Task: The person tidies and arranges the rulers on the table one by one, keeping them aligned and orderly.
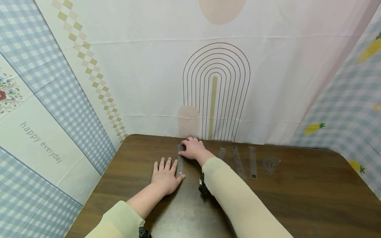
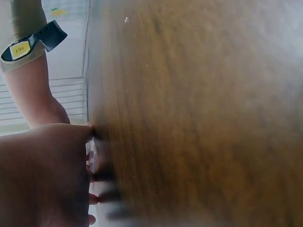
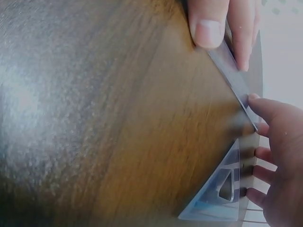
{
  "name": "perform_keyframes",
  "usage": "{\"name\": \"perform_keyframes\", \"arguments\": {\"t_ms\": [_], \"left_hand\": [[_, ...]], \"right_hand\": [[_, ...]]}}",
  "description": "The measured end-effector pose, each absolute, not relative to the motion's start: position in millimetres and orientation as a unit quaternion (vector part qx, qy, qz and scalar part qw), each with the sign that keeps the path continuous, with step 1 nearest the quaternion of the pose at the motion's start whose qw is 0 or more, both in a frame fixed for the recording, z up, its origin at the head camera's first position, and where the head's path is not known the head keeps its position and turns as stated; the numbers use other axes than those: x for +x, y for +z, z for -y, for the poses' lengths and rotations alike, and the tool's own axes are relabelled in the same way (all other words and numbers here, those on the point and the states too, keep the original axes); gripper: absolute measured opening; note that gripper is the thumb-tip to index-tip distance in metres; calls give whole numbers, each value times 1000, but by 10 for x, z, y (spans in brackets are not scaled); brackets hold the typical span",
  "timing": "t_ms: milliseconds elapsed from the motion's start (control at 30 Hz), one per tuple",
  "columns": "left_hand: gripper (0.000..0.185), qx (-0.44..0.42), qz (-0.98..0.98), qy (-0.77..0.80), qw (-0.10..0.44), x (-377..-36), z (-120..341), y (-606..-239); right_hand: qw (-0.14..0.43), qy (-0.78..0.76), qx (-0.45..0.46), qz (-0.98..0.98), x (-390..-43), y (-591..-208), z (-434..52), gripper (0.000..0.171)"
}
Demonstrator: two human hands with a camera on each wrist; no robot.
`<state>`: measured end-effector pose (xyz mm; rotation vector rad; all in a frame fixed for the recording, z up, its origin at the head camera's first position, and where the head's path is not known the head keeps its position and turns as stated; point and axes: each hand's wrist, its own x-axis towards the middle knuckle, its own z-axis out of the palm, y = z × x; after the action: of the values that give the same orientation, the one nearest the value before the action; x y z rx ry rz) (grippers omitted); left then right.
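A clear ruler [image 1: 180, 163] lies on the brown table, its length running away from me. My left hand [image 1: 165, 180] is spread palm down to the left of the ruler, fingers straight, with its thumb across the near end. At the far end my right hand [image 1: 194, 148] pinches the ruler between thumb and index finger. In the right wrist view, the right hand [image 3: 286, 146] has its thumb and index finger at one end of the ruler [image 3: 232, 75]; the left thumb is by the other end. A clear set square [image 3: 201, 205] sits beside the right hand.
To the right of my forearm lie a clear ruler with holes [image 1: 237, 160], another clear straight ruler [image 1: 252, 163] and a clear protractor [image 1: 270, 165]. The right sleeve partly covers the holed ruler. A patterned cloth [image 1: 148, 82] hangs behind the table's far edge.
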<state>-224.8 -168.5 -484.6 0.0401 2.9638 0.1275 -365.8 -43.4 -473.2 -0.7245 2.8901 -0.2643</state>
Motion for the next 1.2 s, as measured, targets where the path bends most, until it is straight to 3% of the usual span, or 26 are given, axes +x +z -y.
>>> {"name": "perform_keyframes", "arguments": {"t_ms": [733, 967, 1200], "left_hand": [[79, 30, -997, 47, 47, -2223, 1706, -4888], [80, 31, -998, 44, 33, -2225, 1713, -4908], [80, 31, -998, 48, 31, -2230, 1700, -4920]], "right_hand": [[75, -309, -214, -924, -3738, -4749, 306, 38], [119, -430, -190, -874, -3718, -4789, 278, 38], [167, -536, -160, -812, -3663, -4836, 270, 49]]}}
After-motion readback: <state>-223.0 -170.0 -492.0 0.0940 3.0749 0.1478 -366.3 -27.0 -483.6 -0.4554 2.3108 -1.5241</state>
